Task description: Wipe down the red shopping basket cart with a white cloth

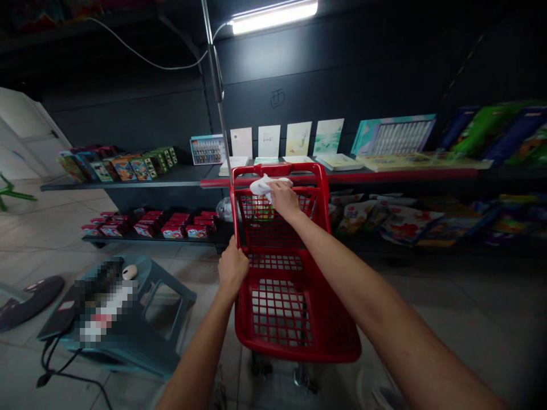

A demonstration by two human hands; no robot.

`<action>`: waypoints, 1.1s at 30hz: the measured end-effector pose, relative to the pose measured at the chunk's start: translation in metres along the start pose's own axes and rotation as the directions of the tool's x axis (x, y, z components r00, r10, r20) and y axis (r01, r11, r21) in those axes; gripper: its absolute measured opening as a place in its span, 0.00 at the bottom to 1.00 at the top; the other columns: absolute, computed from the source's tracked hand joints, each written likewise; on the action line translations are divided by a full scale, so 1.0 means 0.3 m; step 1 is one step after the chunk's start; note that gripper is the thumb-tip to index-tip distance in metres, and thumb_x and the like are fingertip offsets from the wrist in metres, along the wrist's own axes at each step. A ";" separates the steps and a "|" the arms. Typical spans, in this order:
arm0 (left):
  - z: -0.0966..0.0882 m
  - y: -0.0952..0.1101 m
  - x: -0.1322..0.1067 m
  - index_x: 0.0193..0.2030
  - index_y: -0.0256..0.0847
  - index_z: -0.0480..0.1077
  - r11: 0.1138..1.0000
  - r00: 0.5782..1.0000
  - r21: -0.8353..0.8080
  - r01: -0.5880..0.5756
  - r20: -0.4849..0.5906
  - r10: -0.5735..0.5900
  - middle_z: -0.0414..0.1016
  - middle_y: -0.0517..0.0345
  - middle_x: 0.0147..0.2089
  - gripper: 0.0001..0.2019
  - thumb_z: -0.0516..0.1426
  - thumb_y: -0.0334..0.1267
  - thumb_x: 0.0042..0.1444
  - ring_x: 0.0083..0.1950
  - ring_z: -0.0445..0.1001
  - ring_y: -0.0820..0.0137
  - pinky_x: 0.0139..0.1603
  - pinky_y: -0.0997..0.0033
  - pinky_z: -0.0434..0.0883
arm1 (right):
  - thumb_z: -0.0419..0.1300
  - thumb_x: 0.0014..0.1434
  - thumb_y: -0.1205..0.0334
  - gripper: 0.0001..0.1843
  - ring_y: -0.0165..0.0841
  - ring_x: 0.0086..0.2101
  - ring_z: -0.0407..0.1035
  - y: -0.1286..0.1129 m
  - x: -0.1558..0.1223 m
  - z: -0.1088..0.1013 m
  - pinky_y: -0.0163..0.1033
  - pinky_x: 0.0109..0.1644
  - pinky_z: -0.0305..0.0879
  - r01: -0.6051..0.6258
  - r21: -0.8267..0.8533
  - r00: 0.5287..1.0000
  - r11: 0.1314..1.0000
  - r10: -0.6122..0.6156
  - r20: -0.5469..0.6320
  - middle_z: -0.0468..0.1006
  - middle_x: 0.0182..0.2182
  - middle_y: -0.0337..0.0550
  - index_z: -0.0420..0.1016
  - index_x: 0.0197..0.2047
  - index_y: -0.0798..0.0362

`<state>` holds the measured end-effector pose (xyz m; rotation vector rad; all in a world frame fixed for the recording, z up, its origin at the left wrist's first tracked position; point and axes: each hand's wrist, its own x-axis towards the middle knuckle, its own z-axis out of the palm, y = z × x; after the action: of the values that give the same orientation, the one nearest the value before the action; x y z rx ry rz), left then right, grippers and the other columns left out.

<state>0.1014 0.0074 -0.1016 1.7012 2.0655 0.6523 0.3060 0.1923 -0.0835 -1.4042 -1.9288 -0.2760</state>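
A red plastic shopping cart point(337, 333) with a grid-patterned basket stands directly before me, its wheels on the tiled floor. My left hand point(233, 265) is closed around the cart's left side rim. Farther up, my right hand point(284, 199) presses a crumpled white cloth point(260, 186) near the upper back of the basket, just below the top bar. The fingers of that hand are bunched on the cloth, and part of it is hidden beneath them. A thin metal pole point(216, 74) rises by the cart's upper left corner.
Behind the cart, a dark shelf point(171, 176) carries books point(298, 139) and small boxes point(141, 167); bagged snacks point(408, 223) lie on the level below. To my left stands a blue-grey stool point(149, 319) with a white computer mouse point(129, 272) and dangling cables point(64, 373).
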 end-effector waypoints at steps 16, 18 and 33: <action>0.013 -0.028 -0.018 0.73 0.48 0.59 0.998 0.998 0.026 -0.055 -0.019 0.056 0.82 0.49 0.51 0.29 0.50 0.34 0.64 0.50 0.81 0.57 0.53 0.63 0.71 | 0.45 0.67 0.70 0.26 0.46 0.63 0.54 -0.256 -0.077 0.162 0.51 0.67 0.55 -0.326 0.115 0.942 0.938 0.333 -0.044 0.63 0.63 0.57 0.68 0.65 0.51; 0.018 -0.034 -0.012 0.73 0.48 0.59 0.998 0.998 0.032 -0.056 -0.023 0.057 0.82 0.49 0.51 0.30 0.50 0.34 0.65 0.50 0.81 0.57 0.53 0.63 0.71 | 0.47 0.69 0.68 0.23 0.43 0.62 0.55 -0.283 -0.088 0.204 0.47 0.65 0.58 -0.109 0.088 0.992 0.990 0.102 0.080 0.66 0.62 0.51 0.71 0.63 0.47; -0.006 -0.033 -0.043 0.74 0.46 0.58 0.999 0.999 0.016 -0.035 0.008 0.035 0.81 0.46 0.54 0.29 0.49 0.34 0.66 0.53 0.80 0.55 0.54 0.62 0.71 | 0.53 0.68 0.69 0.16 0.41 0.54 0.66 -0.098 -0.383 0.229 0.44 0.53 0.67 0.037 -0.162 0.872 0.986 0.048 0.487 0.74 0.55 0.54 0.78 0.53 0.50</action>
<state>0.0948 -0.0071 -0.1057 1.7494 2.0458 0.6408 0.2670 0.1343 -0.2014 -1.7146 -2.3540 -0.0780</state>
